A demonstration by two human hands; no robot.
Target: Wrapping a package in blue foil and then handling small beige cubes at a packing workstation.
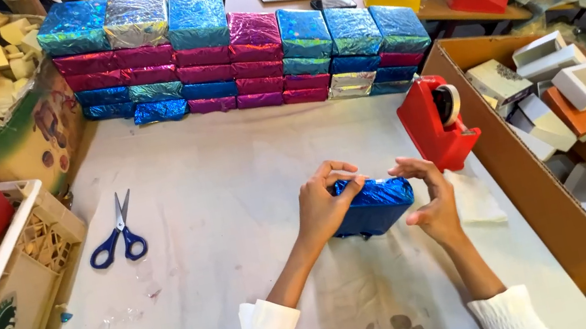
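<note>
Both hands grip a blue foil-wrapped box (372, 205) on the white table (235, 199): left hand (323, 206) pinching its end fold, right hand (432, 200) bracing opposite. Best kept taut; red tape dispenser (437, 123) stands just beside.

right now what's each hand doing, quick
Left hand: closed on the left end of the blue foil-wrapped box.
Right hand: gripping the box's right end, fingers curled over the top.
</note>
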